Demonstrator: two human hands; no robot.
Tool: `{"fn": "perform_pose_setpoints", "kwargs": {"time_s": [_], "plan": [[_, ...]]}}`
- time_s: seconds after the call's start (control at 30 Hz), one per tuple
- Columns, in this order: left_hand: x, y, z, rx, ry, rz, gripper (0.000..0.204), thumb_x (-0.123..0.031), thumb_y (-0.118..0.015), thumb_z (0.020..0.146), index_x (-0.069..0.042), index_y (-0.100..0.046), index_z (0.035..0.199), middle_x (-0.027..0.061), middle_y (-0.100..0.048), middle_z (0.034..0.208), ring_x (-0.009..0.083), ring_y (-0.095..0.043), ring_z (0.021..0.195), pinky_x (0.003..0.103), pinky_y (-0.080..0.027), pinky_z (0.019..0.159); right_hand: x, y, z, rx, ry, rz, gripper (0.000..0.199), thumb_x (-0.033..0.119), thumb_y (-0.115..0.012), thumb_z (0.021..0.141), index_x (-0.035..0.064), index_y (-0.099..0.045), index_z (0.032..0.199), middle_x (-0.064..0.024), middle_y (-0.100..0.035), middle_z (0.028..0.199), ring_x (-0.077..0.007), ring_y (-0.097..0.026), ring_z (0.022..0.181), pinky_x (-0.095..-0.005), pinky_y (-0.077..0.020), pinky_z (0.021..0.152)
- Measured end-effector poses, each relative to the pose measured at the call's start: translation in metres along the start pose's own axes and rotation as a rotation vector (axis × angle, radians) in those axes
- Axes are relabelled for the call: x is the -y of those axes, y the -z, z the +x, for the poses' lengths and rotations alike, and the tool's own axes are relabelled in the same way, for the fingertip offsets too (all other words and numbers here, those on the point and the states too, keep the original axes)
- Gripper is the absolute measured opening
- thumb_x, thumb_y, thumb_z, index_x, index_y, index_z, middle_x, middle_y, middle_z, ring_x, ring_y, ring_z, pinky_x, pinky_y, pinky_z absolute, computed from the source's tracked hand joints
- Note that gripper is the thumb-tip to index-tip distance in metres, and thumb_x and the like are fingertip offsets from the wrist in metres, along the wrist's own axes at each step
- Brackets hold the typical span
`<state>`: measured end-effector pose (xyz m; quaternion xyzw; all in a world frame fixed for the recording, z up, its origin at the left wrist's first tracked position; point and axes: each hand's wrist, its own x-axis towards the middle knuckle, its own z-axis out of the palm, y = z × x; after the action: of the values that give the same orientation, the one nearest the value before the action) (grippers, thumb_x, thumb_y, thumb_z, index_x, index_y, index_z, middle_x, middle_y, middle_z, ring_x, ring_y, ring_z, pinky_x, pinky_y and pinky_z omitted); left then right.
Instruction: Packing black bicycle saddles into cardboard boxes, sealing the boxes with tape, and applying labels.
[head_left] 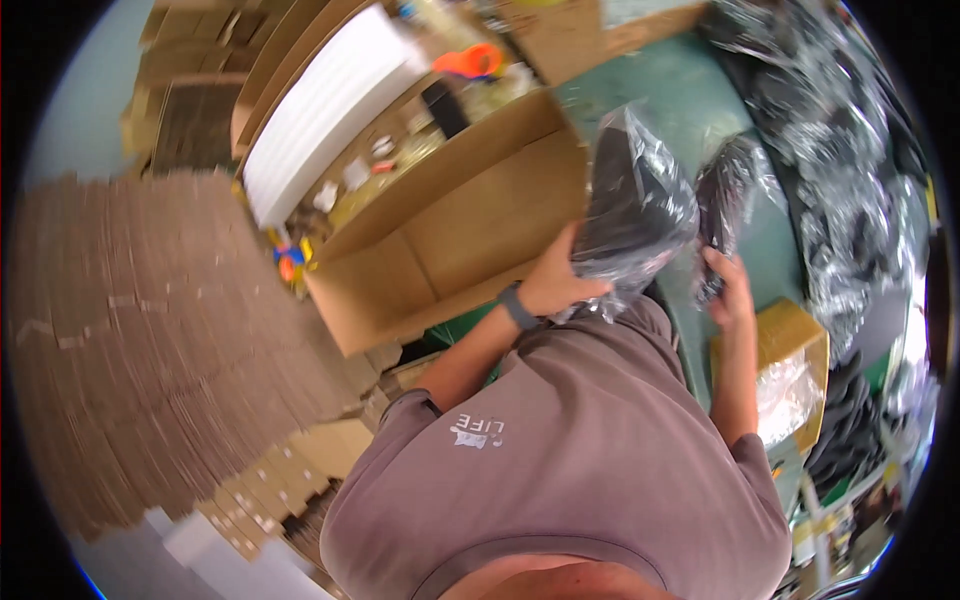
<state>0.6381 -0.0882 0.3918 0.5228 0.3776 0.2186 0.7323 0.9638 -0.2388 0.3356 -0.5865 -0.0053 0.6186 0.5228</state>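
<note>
A large dark, rounded thing in a clear plastic bag (640, 205) is in my left hand (560, 280), whose fingers grip its lower left side. What is inside the bag I cannot make out. To the right, my right hand (731, 285) is closed around the lower end of a narrower dark plastic-wrapped bundle (727, 185). The two wrapped things are side by side over the green table (655, 80), a small gap between them. An open, long cardboard box (480, 215) lies just left of my left hand, its inside showing bare brown cardboard.
Many dark plastic-wrapped bundles (840, 130) are heaped along the table's right side. A small cardboard box with clear plastic (800, 375) stands beside my right forearm. Behind the long box are a white foam block (330, 110) and an orange tape dispenser (472, 62). Stacked flat cardboard (160, 330) fills the left.
</note>
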Motion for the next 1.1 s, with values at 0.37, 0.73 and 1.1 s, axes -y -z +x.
{"fn": "perform_pose_setpoints", "kwargs": {"time_s": [0.37, 0.73, 1.1], "plan": [[0.192, 0.483, -0.207, -0.338, 0.849, 0.706, 0.047, -0.021, -0.086, 0.088, 0.002, -0.073, 0.128, 0.0129, -0.079, 0.119, 0.0218, -0.076, 0.095, 0.036, -0.061, 0.091, -0.136, -0.458, 0.087, 0.501, 0.627, -2.266, 0.023, 0.026, -0.086, 0.084, 0.0120, -0.086, 0.102, -0.0144, -0.083, 0.099, -0.0352, -0.081, 0.098, -0.0481, -0.0637, 0.083], [0.316, 0.576, -0.273, -0.934, 0.886, -0.463, 0.064, -0.016, -0.068, 0.107, -0.010, -0.040, 0.164, 0.0179, -0.056, 0.161, 0.0490, -0.063, 0.135, 0.086, -0.045, 0.100, -0.435, -0.616, 0.146, 1.002, 1.092, -1.714, 0.036, 0.016, -0.070, 0.094, 0.0171, -0.082, 0.127, -0.0107, -0.077, 0.135, -0.0390, -0.070, 0.130, -0.0595, -0.0533, 0.108], [0.180, 0.397, -0.181, -0.564, 0.299, 0.854, 0.087, -0.030, -0.081, 0.098, 0.007, -0.040, 0.164, 0.0337, -0.051, 0.163, 0.0455, -0.049, 0.152, 0.048, -0.037, 0.128, -0.132, -0.335, 0.067, 1.090, 0.086, -1.079, 0.058, 0.037, -0.072, 0.106, 0.0016, -0.062, 0.151, -0.0161, -0.078, 0.125, -0.0274, -0.075, 0.114, -0.0420, -0.0601, 0.098]]}}
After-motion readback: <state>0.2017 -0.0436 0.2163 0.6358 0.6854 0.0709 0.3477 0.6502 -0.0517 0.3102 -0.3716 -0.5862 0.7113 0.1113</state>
